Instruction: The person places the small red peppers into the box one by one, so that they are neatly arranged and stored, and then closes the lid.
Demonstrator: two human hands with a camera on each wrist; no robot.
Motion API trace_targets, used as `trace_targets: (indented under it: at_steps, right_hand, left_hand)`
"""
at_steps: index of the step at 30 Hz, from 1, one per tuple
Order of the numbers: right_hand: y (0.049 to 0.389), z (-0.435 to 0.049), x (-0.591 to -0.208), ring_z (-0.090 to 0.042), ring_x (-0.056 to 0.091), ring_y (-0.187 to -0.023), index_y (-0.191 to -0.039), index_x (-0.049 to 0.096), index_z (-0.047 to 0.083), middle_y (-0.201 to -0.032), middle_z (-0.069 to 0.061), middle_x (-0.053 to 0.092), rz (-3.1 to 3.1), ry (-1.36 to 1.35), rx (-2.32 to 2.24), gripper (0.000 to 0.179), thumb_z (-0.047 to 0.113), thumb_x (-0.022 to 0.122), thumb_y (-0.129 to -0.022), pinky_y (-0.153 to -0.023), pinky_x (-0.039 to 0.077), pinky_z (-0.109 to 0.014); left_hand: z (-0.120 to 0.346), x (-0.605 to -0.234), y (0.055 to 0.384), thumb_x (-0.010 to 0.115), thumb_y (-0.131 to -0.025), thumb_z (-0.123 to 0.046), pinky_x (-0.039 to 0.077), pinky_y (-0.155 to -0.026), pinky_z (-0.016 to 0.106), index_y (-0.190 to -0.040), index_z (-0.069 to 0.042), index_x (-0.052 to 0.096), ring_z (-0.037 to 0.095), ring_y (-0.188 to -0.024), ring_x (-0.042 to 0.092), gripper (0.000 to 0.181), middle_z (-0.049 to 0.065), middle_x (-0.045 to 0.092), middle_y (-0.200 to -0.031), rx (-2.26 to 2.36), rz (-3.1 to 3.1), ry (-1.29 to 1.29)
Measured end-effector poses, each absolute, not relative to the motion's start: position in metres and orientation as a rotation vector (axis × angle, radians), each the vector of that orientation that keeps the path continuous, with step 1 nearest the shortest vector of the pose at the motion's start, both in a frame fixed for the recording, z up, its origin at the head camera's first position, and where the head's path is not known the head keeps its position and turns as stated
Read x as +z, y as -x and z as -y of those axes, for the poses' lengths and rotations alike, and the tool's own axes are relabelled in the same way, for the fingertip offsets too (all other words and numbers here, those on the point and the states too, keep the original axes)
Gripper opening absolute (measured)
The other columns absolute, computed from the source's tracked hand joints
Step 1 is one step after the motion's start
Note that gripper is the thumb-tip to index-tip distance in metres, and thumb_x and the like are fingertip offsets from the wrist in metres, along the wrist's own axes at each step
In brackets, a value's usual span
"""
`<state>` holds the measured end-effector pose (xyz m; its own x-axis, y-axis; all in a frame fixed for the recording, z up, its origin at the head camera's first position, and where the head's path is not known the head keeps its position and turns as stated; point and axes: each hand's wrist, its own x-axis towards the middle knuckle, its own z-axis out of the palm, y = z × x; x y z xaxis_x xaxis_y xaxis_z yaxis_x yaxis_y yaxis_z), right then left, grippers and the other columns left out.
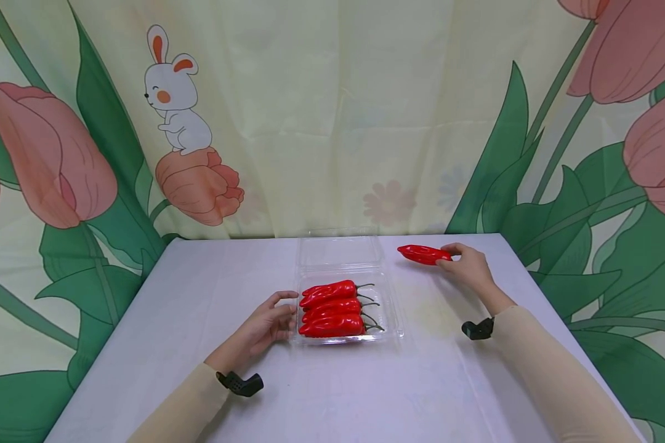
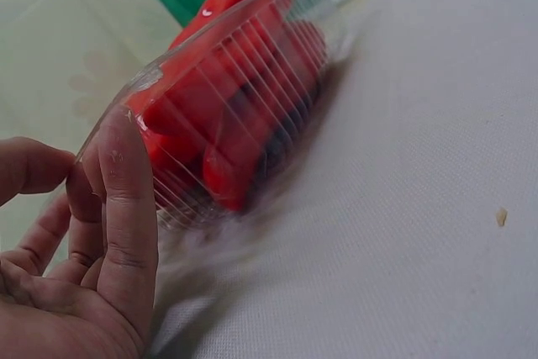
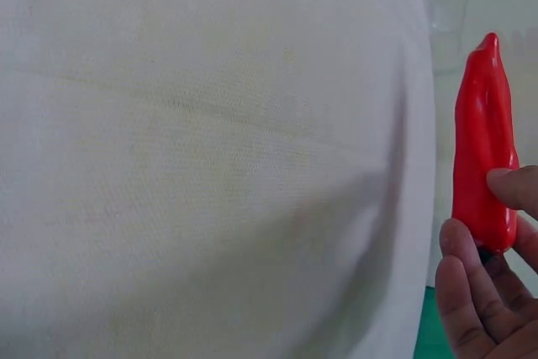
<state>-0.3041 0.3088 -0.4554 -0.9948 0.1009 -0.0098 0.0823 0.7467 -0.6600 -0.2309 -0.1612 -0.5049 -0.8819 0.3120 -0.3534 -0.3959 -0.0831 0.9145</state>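
Observation:
Several red peppers (image 1: pixel 332 326) with thin green stems lie side by side in a clear plastic clamshell box (image 1: pixel 392 307), tips to the left and stems to the right. My left hand (image 1: pixel 266 323) is at the box's left side, where the thumb and fingers (image 2: pixel 126 199) pinch its rim in the left wrist view. To the right of the box, my right hand (image 1: pixel 468 266) grips another red pepper (image 1: pixel 421 253) by its stem end and holds it above the table. This pepper (image 3: pixel 485 140) points its tip away from the palm in the right wrist view.
The box's transparent lid (image 1: pixel 338 252) is folded open toward the back of the table. A white cloth (image 1: pixel 332 394) covers the tabletop. Behind it hangs a curtain (image 1: pixel 310 123) printed with tulips and a rabbit.

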Motion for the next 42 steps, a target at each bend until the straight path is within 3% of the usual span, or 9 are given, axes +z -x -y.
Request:
trace_targets:
  at_steps: [23,42]
  right_hand:
    - [0.3,-0.277,-0.436,-0.041,0.057,-0.118,-0.142,0.058,0.004,-0.139,-0.023,0.058,2.883,0.028,1.145,0.053,0.023,0.073,-0.095,-0.089,0.06,-0.045]
    - [0.3,-0.253,-0.432,-0.038,0.065,-0.109,-0.139,0.063,0.007,-0.137,-0.022,0.062,2.898,-0.057,1.182,0.05,0.026,0.074,-0.094,-0.083,0.06,-0.038]
  left_hand:
    - [0.162,-0.503,0.229,0.062,-0.103,-0.019,0.059,-0.068,0.024,-0.148,-0.013,0.039,0.013,-0.071,0.061,0.051,0.0,0.063,-0.095,2.011,-1.71,0.061]
    - [0.16,-0.505,0.229,0.062,-0.102,-0.02,0.058,-0.067,0.024,-0.147,-0.016,0.041,0.015,-0.074,0.06,0.05,0.002,0.062,-0.103,2.013,-1.723,0.1]
